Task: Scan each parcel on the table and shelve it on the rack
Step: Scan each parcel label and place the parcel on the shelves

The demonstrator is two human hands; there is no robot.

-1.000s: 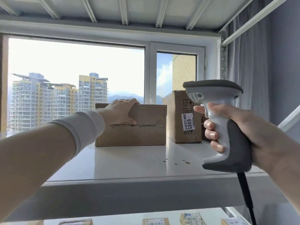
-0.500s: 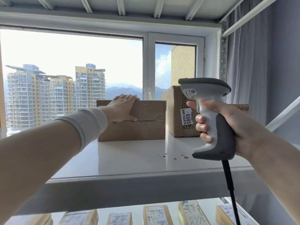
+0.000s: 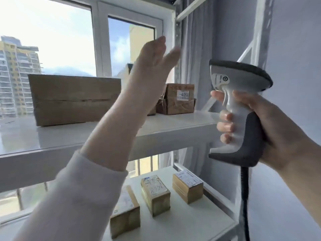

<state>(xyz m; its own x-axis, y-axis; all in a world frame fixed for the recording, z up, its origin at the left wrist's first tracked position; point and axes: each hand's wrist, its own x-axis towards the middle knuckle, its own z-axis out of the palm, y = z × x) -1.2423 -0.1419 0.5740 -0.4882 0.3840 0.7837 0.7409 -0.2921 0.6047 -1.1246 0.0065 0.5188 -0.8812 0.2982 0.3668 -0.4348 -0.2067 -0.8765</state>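
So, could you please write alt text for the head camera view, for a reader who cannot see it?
A person's left hand is raised, open and empty, in front of a white rack, while the right hand grips a grey barcode scanner. A large cardboard box sits on the upper shelf; smaller parcels lie on the shelf below.

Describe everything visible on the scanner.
The scanner is a pistol-shaped handheld in light grey plastic, with a dark grey head cap and grip back and a round label on its side. It is held upright in the air beside the rack. The right hand grips its handle, fingers curled round the front. A black cable hangs from its base.
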